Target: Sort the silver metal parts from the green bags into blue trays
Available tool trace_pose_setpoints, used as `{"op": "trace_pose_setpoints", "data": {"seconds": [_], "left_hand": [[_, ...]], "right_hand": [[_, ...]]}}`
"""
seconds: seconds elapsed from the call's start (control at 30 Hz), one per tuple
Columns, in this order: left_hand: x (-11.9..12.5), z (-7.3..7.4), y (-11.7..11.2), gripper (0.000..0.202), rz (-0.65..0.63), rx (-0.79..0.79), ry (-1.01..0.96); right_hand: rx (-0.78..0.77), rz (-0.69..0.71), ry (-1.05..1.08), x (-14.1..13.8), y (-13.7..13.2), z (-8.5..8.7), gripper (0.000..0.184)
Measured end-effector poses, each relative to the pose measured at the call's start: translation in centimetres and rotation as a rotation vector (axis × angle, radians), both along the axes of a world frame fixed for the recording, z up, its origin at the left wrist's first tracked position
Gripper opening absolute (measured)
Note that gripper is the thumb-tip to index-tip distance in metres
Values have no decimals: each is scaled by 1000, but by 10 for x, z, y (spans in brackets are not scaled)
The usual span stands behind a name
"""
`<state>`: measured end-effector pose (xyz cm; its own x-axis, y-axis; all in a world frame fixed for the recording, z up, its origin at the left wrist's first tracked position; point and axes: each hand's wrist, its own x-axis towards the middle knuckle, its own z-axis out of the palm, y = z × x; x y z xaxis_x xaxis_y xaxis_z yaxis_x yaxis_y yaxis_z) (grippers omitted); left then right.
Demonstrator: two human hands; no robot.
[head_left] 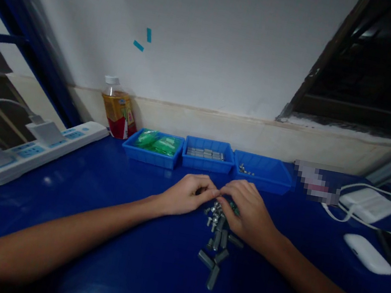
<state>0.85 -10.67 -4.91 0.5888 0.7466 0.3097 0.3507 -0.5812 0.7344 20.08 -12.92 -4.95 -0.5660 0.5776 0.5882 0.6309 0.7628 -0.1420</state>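
Note:
My left hand [187,195] is closed, its thumb and fingertips meeting those of my right hand [247,214] above the blue table. Anything pinched between them is hidden. The fingers of my right hand are curled too, over the far side of a small pile. Silver screws [216,211] lie heaped just below the fingertips. Nearer to me, several grey metal bars [217,239] are scattered, with one bar [212,277] closest to the front. A bit of green [233,208] shows beside my right thumb, too covered to name.
Three blue bins stand by the wall: one bin [151,158] with green plastic packets, a middle bin [207,165] of metal bars, a right bin [262,182] with a few screws. A power strip [48,145] and bottle [118,110] stand left; a white case [368,253] lies right.

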Motion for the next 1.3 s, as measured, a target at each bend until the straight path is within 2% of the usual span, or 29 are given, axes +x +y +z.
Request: {"op": "trace_pose_setpoints", "data": {"seconds": [0.13,0.23,0.3,0.4,0.5,0.6,0.7,0.8,0.93,1.0,1.13,1.3], "left_hand": [[1,0,0,30,-14,14,-1],[1,0,-1,31,19,19,51],[-2,1,-1,26,16,50,114],[-11,5,-3,19,-29,202,262],[-22,7,-5,22,-48,279,360],[-26,4,-6,27,-78,281,404],[-25,3,-6,19,-92,291,435],[-23,3,-6,17,-75,314,457],[-19,3,-9,26,21,343,503],[-15,2,-11,31,68,363,533],[-8,-2,-14,18,106,392,542],[-9,-2,-12,11,113,284,372]], "right_hand": [[2,13,-19,-1,0,1,7],[26,-31,-6,3,5,1,11],[56,-107,8,11,12,1,16],[113,-312,38,31,28,0,22],[146,-498,62,54,46,-3,24],[135,-589,64,68,57,-8,27],[147,-626,74,64,56,-8,27],[152,-521,74,45,42,-4,23],[56,-200,26,13,17,-1,15],[-6,-95,4,3,7,-2,12],[-89,-39,-42,-3,0,-4,12],[-102,-20,-62,-2,-1,-2,10]]}}
